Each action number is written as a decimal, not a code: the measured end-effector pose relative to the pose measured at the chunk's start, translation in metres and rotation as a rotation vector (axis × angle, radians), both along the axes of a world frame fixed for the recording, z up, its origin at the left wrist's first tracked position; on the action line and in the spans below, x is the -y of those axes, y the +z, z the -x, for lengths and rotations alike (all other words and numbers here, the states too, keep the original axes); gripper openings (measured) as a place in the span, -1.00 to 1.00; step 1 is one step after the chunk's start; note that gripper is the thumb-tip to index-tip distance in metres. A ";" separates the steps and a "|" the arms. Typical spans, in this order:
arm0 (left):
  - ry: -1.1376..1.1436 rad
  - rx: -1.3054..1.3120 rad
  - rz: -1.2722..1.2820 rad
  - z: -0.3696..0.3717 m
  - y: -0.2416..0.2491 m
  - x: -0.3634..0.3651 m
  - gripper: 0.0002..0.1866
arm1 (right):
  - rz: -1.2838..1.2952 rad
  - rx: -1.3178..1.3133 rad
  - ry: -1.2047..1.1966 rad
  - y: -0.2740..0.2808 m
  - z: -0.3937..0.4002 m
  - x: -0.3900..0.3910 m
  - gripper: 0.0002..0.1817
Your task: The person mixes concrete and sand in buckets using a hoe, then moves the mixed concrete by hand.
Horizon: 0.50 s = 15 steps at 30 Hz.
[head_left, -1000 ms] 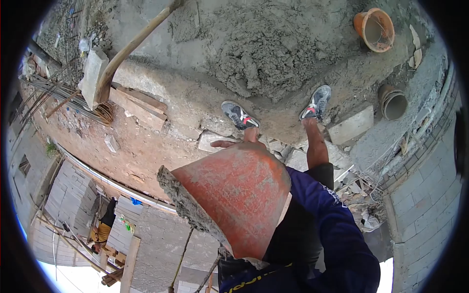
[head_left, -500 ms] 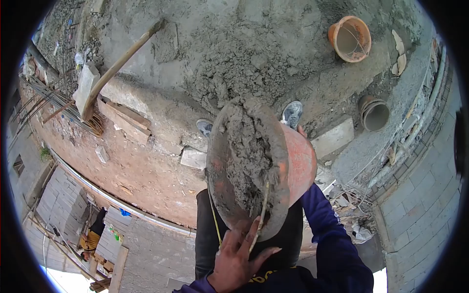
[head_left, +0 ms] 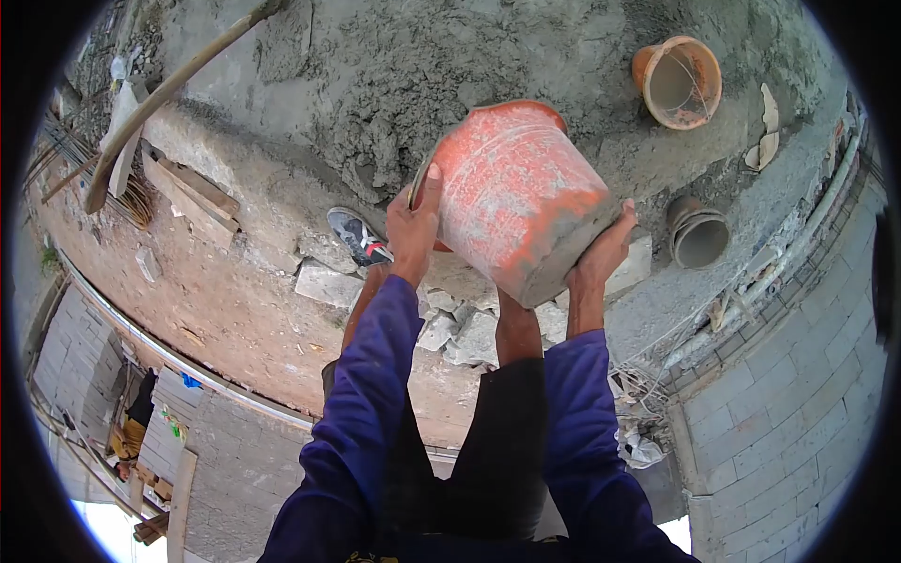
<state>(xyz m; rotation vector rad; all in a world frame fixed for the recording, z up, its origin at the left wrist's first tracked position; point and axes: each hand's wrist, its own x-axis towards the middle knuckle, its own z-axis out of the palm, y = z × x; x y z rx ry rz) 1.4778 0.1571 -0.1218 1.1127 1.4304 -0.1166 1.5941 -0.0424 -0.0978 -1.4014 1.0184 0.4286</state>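
A scuffed red-orange bucket (head_left: 521, 188) is tipped forward, its base toward me and its mouth facing away over a heap of wet grey mortar (head_left: 375, 122). My left hand (head_left: 415, 223) grips the rim on the left side, thumb on the outer wall. At the right, my right hand (head_left: 603, 253) is closed around the lower edge of the base. The inside of the bucket is hidden from view.
An orange bucket (head_left: 649, 80) and a stack of grey buckets (head_left: 702, 236) stand at the right. A long-handled tool (head_left: 174, 89) leans at the upper left. Broken blocks (head_left: 328, 284) lie by my feet. Lower left, another person (head_left: 131, 436) is visible.
The mortar-filled bucket has swung up and away from me, tipping over so its base now shows. My left hand has moved from the near rim and handle to the left rim.
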 end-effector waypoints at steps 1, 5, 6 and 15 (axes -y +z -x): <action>0.045 -0.035 0.136 0.008 0.003 0.002 -0.42 | 0.206 0.059 0.119 0.017 0.000 -0.009 -0.30; 0.180 0.109 0.132 0.031 0.030 -0.002 -0.33 | 0.414 0.176 0.269 0.044 0.001 -0.031 -0.36; 0.172 0.099 0.132 0.046 0.043 -0.004 -0.33 | 0.438 0.130 0.277 0.054 0.010 -0.033 -0.39; 0.089 0.136 0.046 0.071 0.087 -0.034 -0.44 | 0.369 0.233 0.309 0.075 0.031 -0.061 -0.52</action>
